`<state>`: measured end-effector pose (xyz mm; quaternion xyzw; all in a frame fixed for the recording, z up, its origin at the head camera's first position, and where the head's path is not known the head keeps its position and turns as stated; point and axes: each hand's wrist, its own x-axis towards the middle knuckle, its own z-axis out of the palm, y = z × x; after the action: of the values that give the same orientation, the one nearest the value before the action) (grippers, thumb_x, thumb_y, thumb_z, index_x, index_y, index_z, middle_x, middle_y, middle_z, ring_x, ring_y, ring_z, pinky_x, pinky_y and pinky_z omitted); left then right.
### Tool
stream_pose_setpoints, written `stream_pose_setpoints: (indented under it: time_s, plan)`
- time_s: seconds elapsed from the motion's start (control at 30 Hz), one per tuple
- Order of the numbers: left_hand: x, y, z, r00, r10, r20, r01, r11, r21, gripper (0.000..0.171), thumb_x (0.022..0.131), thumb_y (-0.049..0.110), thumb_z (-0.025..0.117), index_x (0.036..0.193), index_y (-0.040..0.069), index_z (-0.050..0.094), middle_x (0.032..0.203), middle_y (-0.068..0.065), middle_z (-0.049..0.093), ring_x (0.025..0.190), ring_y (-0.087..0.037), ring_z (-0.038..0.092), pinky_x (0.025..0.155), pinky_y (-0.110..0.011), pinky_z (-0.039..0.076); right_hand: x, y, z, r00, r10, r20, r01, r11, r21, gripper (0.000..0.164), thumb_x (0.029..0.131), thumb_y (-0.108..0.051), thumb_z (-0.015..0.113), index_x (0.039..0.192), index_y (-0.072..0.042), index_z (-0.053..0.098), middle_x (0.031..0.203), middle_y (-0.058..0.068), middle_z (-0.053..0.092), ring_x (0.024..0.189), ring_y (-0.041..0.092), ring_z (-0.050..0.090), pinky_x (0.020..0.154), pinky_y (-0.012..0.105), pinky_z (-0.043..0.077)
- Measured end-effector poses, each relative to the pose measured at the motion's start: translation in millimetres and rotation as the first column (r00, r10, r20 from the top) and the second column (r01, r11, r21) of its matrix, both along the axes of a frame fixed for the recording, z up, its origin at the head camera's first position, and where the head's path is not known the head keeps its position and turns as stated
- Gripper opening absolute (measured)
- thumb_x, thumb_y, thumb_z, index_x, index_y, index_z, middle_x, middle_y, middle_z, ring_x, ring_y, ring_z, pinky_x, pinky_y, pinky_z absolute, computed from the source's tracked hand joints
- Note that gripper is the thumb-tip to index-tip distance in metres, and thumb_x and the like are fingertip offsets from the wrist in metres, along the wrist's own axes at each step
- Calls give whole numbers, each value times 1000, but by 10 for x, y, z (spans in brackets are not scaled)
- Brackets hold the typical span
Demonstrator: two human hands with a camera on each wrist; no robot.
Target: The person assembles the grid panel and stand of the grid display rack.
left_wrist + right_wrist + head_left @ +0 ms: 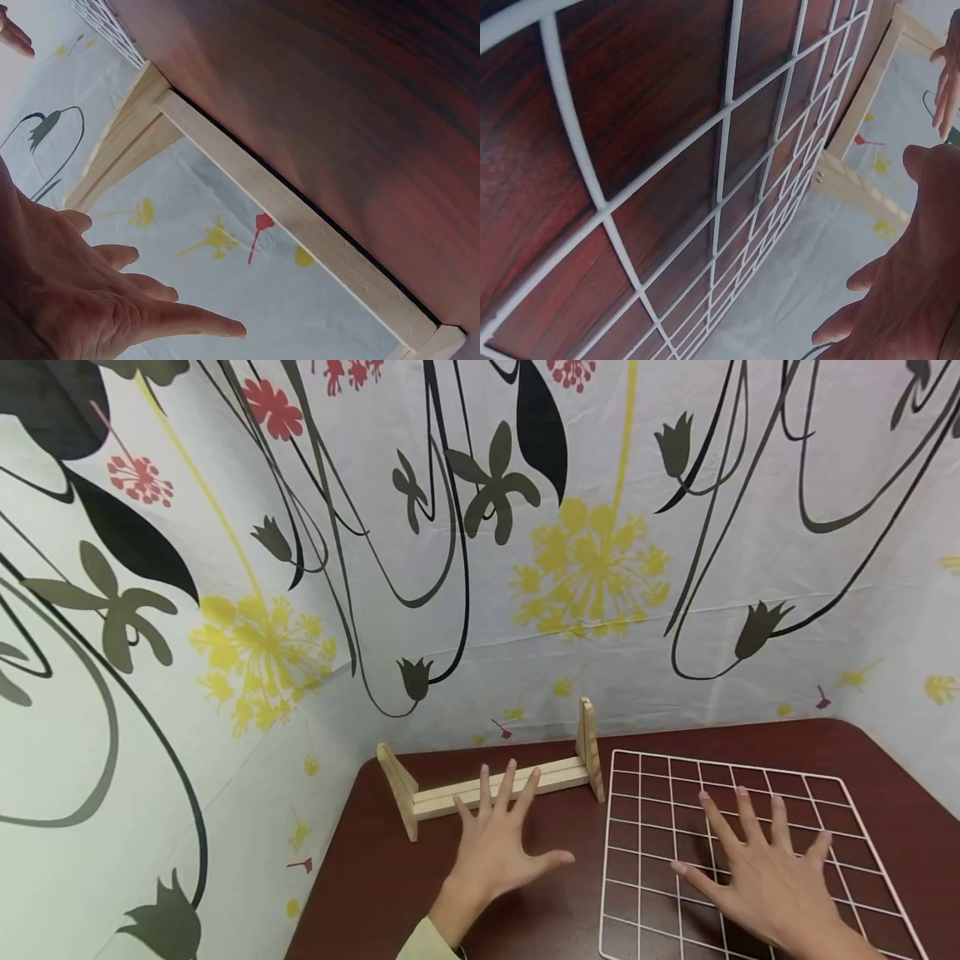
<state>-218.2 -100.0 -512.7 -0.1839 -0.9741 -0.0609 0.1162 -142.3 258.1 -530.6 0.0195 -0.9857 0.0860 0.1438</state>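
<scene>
My left hand point(495, 852) is held palm down with its fingers spread, just in front of a light wooden stand point(495, 789). The stand has a long double-slat bar between two upright end pieces. In the left wrist view the hand point(112, 300) appears apart from the stand's bar point(300, 225). Over a white wire grid panel point(652, 860) on the right, my right hand point(780, 885) is spread too. The right wrist view shows that hand point(900, 277) raised off the grid's wires point(667, 154). Neither hand holds anything.
A dark red-brown table point(352, 877) with wood grain carries the stand and the grid. Behind it and to the left hangs a white cloth point(480, 635) printed with flowers and leaves. The stand's right end piece point(588, 747) is close to the grid's far left corner.
</scene>
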Motion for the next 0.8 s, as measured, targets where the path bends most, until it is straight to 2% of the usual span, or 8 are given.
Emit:
stream_pose_setpoints:
  time_s: [0.13, 0.27, 0.43, 0.57, 0.7, 0.8]
  plan:
    - [10, 19, 19, 1000, 2, 22, -2, 1000, 17, 120, 73, 105, 42, 166, 50, -10, 180, 4, -1, 165, -46, 4, 107, -92, 24, -4, 71, -2, 1000, -3, -12, 3, 1000, -1, 114, 84, -85, 62, 171, -27, 17, 171, 34, 19, 155, 66, 4, 96, 100, 4]
    - [13, 42, 23, 997, -4, 74, -1, 997, 72, 116, 77, 103, 42, 165, 49, -10, 180, 6, -5, 165, -45, 2, 106, -92, 25, -15, 198, 8, 999, -38, 34, 38, 999, 2, 111, 87, -84, 60, 170, -22, 20, 169, 37, 17, 151, 69, 13, 97, 99, 4]
    - [-3, 82, -2, 993, -3, 115, -9, 995, 102, 110, 79, 103, 36, 164, 51, -11, 180, 7, -4, 165, -44, 6, 108, -92, 24, -12, 372, -29, 990, -99, 103, 100, 995, -6, 111, 89, -86, 54, 168, -15, 22, 168, 40, 10, 146, 74, 11, 96, 100, -1]
    - [2, 96, -37, 987, 3, 162, -27, 989, 144, 105, 84, 100, 33, 165, 49, -12, 180, 4, 3, 164, -43, 13, 109, -92, 22, 28, 450, -97, 987, -113, 119, 116, 993, -18, 112, 91, -85, 53, 169, -13, 17, 169, 39, 8, 146, 74, 11, 93, 100, 2]
    - [-2, 103, -74, 981, 5, 194, -45, 977, 206, 106, 90, 92, 39, 168, 40, -10, 180, 0, 12, 162, -44, 23, 109, -91, 24, 46, 496, -150, 985, -117, 130, 123, 992, -38, 112, 92, -82, 54, 169, -12, 15, 168, 40, 11, 144, 72, 15, 93, 98, 11]
    - [-22, 117, -86, 976, -15, 219, -49, 957, 285, 106, 96, 79, 52, 170, 32, -7, 180, -4, 14, 160, -44, 29, 109, -86, 32, 15, 557, -155, 977, -118, 175, 129, 990, -52, 112, 94, -81, 53, 168, -6, 15, 162, 47, 13, 139, 76, 20, 89, 93, 29]
